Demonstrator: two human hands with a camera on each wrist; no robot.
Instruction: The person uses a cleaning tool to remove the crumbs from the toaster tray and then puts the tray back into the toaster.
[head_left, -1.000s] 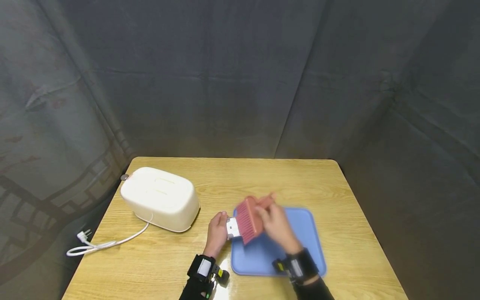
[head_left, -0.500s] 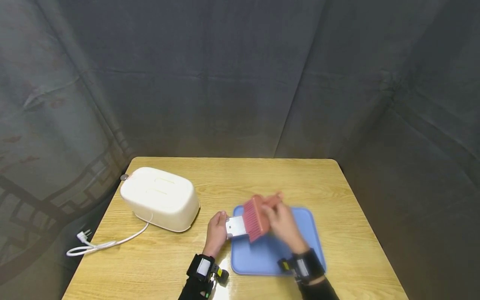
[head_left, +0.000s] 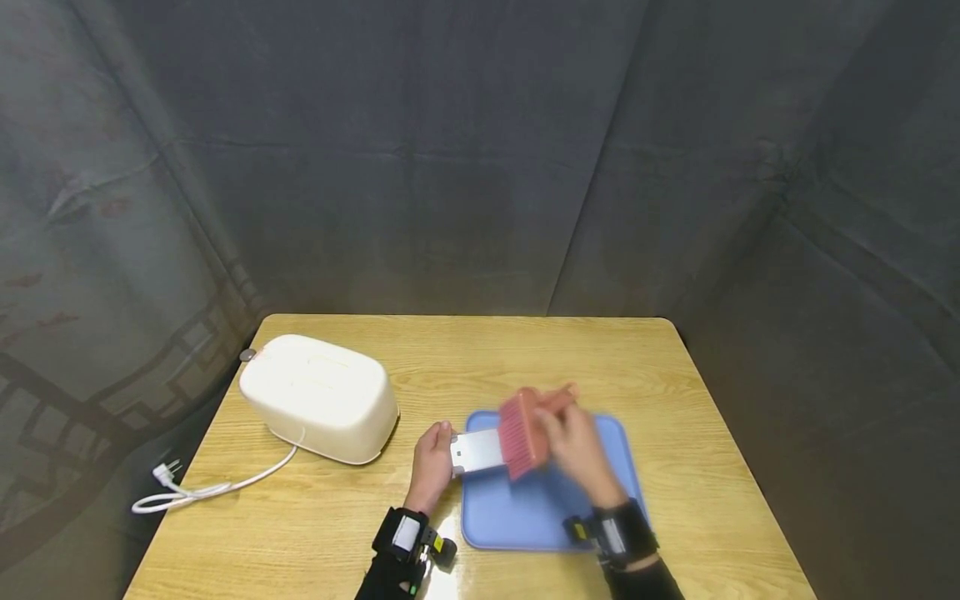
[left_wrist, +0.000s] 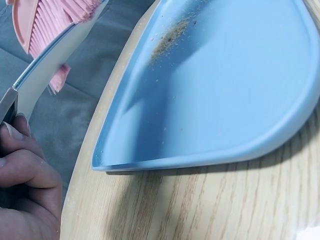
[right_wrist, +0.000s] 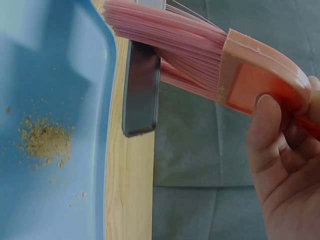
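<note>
My left hand (head_left: 432,467) pinches one end of a flat metal crumb tray (head_left: 476,451), held level above a blue tray (head_left: 525,523). In my right hand (head_left: 581,450) is the handle of a pink brush (head_left: 534,435); its bristles (right_wrist: 170,32) press across the far end of the crumb tray and splay over its edge in the right wrist view. A small heap of brown crumbs (right_wrist: 46,140) lies in the blue tray, with loose bits scattered round it. The left fingers (left_wrist: 25,170) curl on the crumb tray's dark end in the left wrist view.
A cream-white toaster-like appliance (head_left: 318,396) stands at the left of the wooden table (head_left: 600,358). Its white cord (head_left: 217,490) runs to a plug (head_left: 165,473) at the table's left edge. Grey cloth (head_left: 465,167) hangs behind the table.
The right hand has drawn the brush to the right along the crumb tray, from near the left fingers to its far end. The left hand has stayed almost still.
</note>
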